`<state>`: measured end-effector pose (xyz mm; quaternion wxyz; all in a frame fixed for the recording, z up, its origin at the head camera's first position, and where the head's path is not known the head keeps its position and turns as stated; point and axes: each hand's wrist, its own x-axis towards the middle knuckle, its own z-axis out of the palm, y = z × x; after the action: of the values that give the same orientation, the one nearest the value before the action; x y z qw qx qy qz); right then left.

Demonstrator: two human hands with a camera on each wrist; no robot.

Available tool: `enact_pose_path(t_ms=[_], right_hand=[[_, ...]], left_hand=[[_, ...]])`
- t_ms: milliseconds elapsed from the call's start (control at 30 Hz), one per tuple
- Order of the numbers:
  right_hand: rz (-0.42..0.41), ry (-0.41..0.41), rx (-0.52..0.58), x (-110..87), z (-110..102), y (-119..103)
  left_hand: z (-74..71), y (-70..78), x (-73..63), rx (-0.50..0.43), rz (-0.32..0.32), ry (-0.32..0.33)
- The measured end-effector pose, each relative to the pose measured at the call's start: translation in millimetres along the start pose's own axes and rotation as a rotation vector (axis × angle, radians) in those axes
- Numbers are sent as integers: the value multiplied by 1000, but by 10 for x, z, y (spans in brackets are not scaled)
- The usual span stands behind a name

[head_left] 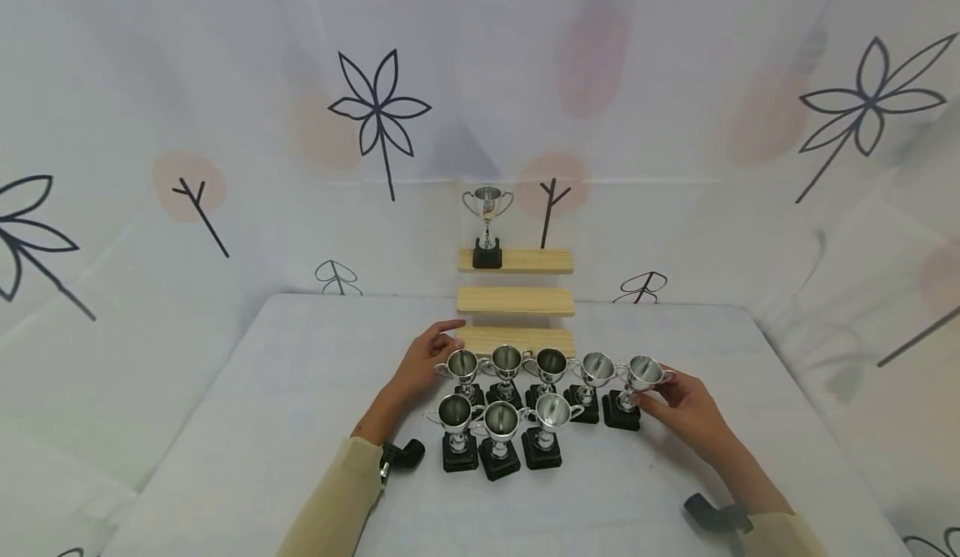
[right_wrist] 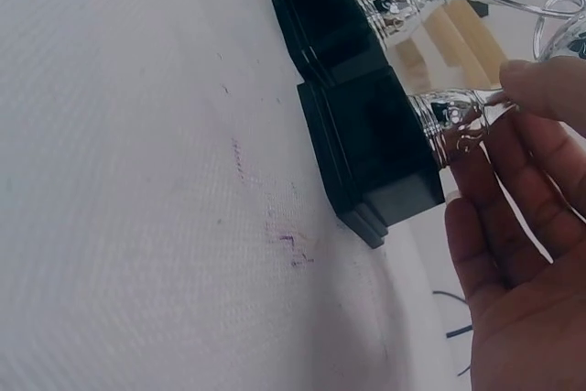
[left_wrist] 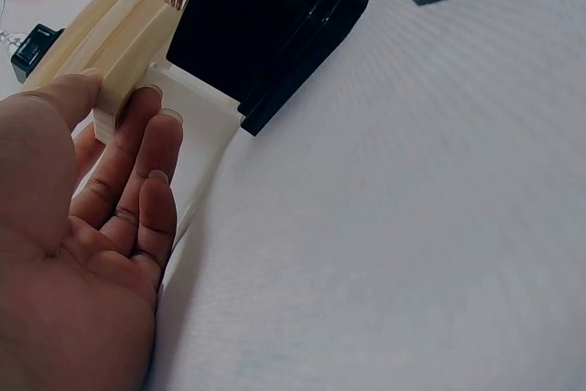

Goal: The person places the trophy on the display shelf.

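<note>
My left hand (head_left: 418, 367) pinches the left end of the lowest wooden step (head_left: 517, 339) of a small tiered stand, thumb on top and fingers beneath, as the left wrist view shows at the step's end (left_wrist: 137, 48). At the right end of the back row, my right hand (head_left: 692, 417) holds a silver trophy cup (head_left: 645, 372) by its stem, thumb against fingers. Its black base (right_wrist: 380, 148) appears to stand on the table. Several more two-handled trophies (head_left: 501, 422) stand in two rows before the stand, partly hiding the lowest step.
One trophy (head_left: 487, 240) stands at the left of the top step (head_left: 536, 262). The middle step (head_left: 516, 301) lies between. A white cloth (head_left: 600, 507) covers the table, and a patterned curtain (head_left: 465, 107) hangs behind.
</note>
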<state>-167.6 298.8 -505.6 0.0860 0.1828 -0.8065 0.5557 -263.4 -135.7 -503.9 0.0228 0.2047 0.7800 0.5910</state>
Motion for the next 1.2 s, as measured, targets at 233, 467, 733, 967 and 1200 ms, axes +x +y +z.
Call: enact_pose_path(t_ms=[233, 467, 733, 967, 1200], right_hand=[[-4, 15, -33, 15, -28, 27], [-18, 28, -9, 68, -46, 10], [-31, 41, -48, 202, -63, -121], [-6, 24, -100, 424, -107, -293], [15, 10, -136, 688, -204, -511]], left_hand=[[-6, 28, -8, -9, 0, -8], [-6, -11, 4, -6, 2, -5], [-21, -224, 62, -1, -12, -13], [-13, -248, 71, -10, -1, -5], [-14, -237, 66, -10, -5, -4]])
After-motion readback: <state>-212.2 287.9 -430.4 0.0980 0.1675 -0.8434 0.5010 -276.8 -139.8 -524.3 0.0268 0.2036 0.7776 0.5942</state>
